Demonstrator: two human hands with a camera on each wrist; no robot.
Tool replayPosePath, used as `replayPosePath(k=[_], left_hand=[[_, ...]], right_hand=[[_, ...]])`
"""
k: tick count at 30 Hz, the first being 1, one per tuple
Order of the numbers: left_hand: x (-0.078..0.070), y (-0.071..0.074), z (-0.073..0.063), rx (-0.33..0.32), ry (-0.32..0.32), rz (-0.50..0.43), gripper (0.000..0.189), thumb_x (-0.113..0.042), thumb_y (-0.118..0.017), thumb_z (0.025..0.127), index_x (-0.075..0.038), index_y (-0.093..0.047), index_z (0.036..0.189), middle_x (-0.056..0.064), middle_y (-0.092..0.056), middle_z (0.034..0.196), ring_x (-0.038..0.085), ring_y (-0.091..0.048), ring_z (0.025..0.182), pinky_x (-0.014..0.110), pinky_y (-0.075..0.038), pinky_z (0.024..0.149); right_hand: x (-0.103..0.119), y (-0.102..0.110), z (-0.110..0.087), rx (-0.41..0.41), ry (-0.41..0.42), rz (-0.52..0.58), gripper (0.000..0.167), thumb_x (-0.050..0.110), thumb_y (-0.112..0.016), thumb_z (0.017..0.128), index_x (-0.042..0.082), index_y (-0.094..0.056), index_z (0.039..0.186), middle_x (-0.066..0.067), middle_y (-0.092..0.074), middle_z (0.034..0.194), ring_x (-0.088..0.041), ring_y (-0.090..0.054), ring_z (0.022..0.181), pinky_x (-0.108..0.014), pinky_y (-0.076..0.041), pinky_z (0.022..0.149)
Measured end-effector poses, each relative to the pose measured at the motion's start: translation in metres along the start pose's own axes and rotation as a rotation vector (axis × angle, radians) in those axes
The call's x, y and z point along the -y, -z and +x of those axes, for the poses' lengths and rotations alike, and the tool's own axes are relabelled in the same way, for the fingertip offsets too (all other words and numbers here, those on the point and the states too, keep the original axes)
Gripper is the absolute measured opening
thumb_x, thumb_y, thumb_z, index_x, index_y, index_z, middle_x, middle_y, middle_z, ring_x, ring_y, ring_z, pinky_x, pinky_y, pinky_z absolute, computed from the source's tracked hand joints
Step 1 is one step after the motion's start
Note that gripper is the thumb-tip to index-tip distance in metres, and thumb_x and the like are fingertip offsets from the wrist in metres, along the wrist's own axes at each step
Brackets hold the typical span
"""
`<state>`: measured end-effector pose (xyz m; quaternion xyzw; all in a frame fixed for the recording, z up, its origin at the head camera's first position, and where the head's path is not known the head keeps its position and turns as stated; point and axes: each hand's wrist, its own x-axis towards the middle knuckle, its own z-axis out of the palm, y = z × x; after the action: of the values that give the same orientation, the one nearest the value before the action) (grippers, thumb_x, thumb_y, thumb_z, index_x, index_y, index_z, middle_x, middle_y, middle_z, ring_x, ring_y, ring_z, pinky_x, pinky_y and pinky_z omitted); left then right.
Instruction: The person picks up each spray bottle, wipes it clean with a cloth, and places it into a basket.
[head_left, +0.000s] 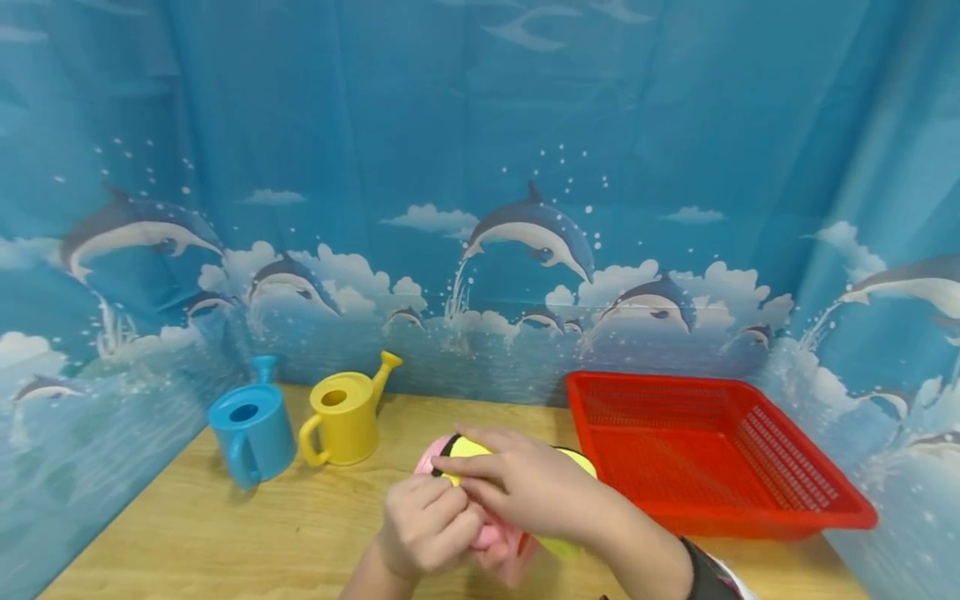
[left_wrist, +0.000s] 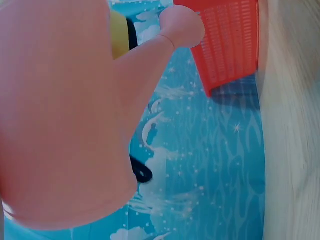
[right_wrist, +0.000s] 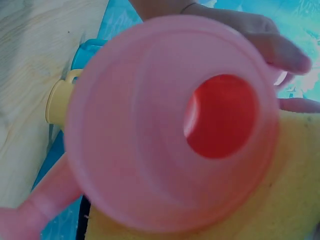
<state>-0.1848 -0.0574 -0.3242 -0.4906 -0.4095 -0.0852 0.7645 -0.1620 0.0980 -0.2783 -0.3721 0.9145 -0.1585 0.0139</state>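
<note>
A pink watering can (left_wrist: 65, 120) is tilted up off the table in front of me; its round top with the hole (right_wrist: 222, 117) shows in the right wrist view. My left hand (head_left: 431, 525) grips it on the handle side, the handle itself mostly covered by the fingers. With its fingers over the black edge, my right hand (head_left: 536, 487) holds a yellow sponge pad (head_left: 465, 448) against or close beside the can. Pink textured material shows past that edge in the head view. A black loop (left_wrist: 142, 170) appears behind the can.
A blue watering can (head_left: 255, 433) and a yellow watering can (head_left: 345, 425) stand at the back left of the wooden table (head_left: 225, 542). To the right lies a red plastic basket (head_left: 675, 512). Behind hangs a blue dolphin-print curtain (head_left: 412, 125).
</note>
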Motion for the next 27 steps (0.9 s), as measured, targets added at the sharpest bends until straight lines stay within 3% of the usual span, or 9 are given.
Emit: replayPosePath(k=[7, 16, 26, 27], left_hand=[[0.004, 0.004, 0.001, 0.013, 0.011, 0.030, 0.050, -0.032, -0.049, 0.098, -0.017, -0.039, 0.052, -0.009, -0.036, 0.047, 0.000, -0.029, 0.040, 0.010, -0.019, 0.042], [0.003, 0.005, 0.001, 0.086, 0.000, -0.007, 0.049, -0.035, -0.048, 0.098, -0.018, -0.038, 0.053, -0.010, -0.035, 0.049, 0.000, -0.028, 0.041, 0.010, -0.020, 0.043], [0.002, 0.006, 0.006, 0.044, -0.014, 0.009, 0.050, -0.035, -0.049, 0.097, -0.018, -0.038, 0.052, -0.010, -0.037, 0.048, 0.000, -0.032, 0.041, 0.010, -0.022, 0.043], [0.000, 0.006, 0.004, 0.036, -0.010, 0.001, 0.050, -0.035, -0.049, 0.097, -0.019, -0.037, 0.051, -0.010, -0.037, 0.048, 0.000, -0.033, 0.041, 0.010, -0.022, 0.042]], right_hand=[[-0.008, 0.003, -0.021, -0.029, 0.001, 0.016, 0.036, 0.036, -0.053, 0.099, 0.043, -0.051, 0.135, 0.004, -0.045, 0.148, -0.021, -0.047, 0.132, -0.042, -0.047, 0.098], [-0.019, 0.004, -0.043, -0.005, -0.044, 0.077, 0.036, 0.048, -0.047, 0.099, 0.048, -0.047, 0.135, 0.005, -0.044, 0.149, -0.022, -0.048, 0.131, -0.040, -0.050, 0.093], [-0.010, 0.009, -0.019, 0.024, 0.060, 0.074, 0.038, 0.032, -0.051, 0.100, 0.039, -0.050, 0.137, 0.001, -0.041, 0.151, -0.021, -0.049, 0.131, -0.028, -0.048, 0.088], [-0.008, 0.009, -0.015, 0.030, 0.069, 0.078, 0.038, 0.031, -0.052, 0.100, 0.038, -0.050, 0.138, 0.001, -0.040, 0.152, -0.017, -0.056, 0.120, -0.025, -0.048, 0.083]])
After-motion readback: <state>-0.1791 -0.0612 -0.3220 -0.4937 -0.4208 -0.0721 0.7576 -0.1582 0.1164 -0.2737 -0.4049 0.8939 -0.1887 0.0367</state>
